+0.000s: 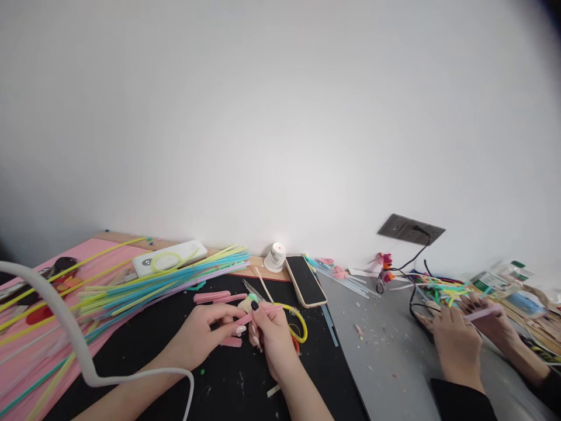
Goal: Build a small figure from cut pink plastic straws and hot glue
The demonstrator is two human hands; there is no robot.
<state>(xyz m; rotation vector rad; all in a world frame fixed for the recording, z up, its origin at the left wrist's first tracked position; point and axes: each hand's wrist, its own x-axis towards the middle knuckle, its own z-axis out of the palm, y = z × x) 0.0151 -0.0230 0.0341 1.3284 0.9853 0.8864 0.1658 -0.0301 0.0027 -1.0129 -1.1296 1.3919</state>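
Observation:
Above a black mat (219,386), my left hand (210,330) has its fingers closed on one end of a short pink pipe cleaner (244,320). My right hand (274,333) pinches the same piece between thumb and fingers, close beside the left. Just behind my fingertips is a small pale green and cream piece (248,302), partly hidden. Short bundles of pink pipe cleaners (213,297) lie beyond my left hand, and another pink one is partly covered beneath it. Scissors with yellow handles (303,327) lie under and behind my right hand, their blades pointing away.
Long pastel pipe cleaners (170,286) and a white power bank (170,257) lie left. A white cable (65,316) crosses in front. Behind stand a paper cup (275,258) and a phone (307,282). At right, another person's hands (458,342) hold a pale pink strip.

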